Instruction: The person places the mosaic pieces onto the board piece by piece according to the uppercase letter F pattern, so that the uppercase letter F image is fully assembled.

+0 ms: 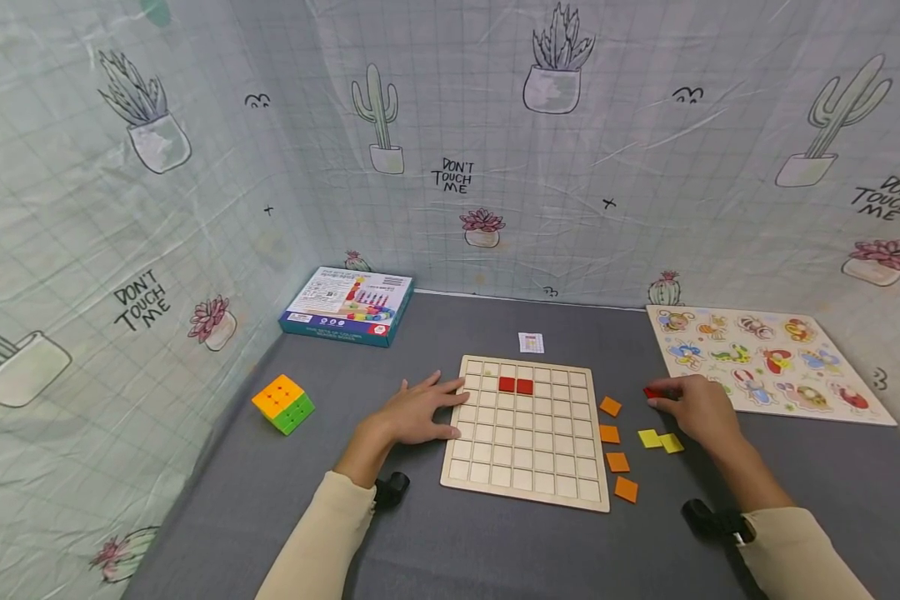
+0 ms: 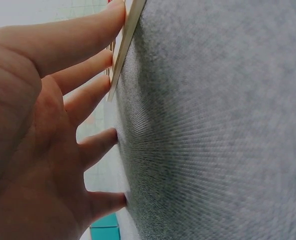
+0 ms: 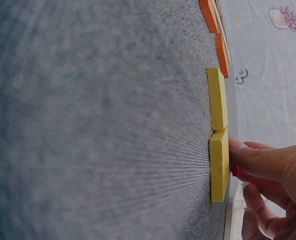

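Observation:
A wooden grid board (image 1: 525, 493) lies on the table, with two red square tiles (image 1: 524, 387) side by side in its upper rows. My left hand (image 1: 418, 411) is spread at the board's left edge, thumb and nearest fingertips touching it; in the left wrist view the other fingertips reach down to the cloth. To the right of the board, my right hand (image 1: 696, 410) pinches a red tile (image 1: 649, 392) between thumb and fingers, and most of that tile is hidden. Two yellow tiles (image 3: 219, 165) lie just nearer than those fingertips.
Several orange tiles (image 1: 617, 462) run down the board's right side. A small printed card (image 1: 531, 342) lies behind the board. An insect picture board (image 1: 757, 354) is at the back right. A game box (image 1: 345, 304) and a colored puzzle cube (image 1: 283, 405) sit on the left.

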`<state>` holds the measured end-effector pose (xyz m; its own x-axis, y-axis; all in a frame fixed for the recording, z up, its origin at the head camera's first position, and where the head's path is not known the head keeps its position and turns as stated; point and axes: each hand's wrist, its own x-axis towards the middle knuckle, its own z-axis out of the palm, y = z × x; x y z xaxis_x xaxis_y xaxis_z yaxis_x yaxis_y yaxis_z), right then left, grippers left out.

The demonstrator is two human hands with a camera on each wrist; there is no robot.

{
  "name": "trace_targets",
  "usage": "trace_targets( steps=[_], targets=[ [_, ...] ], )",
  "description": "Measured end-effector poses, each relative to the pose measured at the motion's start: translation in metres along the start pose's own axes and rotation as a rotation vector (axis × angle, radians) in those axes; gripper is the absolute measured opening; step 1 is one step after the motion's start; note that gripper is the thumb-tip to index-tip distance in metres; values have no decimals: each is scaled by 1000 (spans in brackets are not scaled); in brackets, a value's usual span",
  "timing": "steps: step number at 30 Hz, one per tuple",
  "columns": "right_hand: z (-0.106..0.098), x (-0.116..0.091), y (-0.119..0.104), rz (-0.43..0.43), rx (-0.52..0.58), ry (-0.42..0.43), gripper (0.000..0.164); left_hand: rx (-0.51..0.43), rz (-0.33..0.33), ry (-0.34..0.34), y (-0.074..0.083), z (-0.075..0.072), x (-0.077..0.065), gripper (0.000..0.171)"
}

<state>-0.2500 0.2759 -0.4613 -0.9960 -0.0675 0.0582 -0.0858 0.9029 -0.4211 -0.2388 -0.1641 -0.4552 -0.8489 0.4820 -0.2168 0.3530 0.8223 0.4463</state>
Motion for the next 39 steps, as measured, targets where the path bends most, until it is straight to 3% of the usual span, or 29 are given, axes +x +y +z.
trace_targets(
  steps=[12,21,31,39],
  targets=[
    [2,-1,-5,-69,-67,66,23,-1,1,3,1,0,0,66],
    [0,2,-8,-120,12,223,18,-1,-3,-1,1,0,-1,66],
    [-5,7,-13,-132,92,286,19,-7,-5,-2,1,-1,-1,66],
    [-7,10,-21,-83,131,222,24,8,2,3,0,0,0,66]
  ],
)
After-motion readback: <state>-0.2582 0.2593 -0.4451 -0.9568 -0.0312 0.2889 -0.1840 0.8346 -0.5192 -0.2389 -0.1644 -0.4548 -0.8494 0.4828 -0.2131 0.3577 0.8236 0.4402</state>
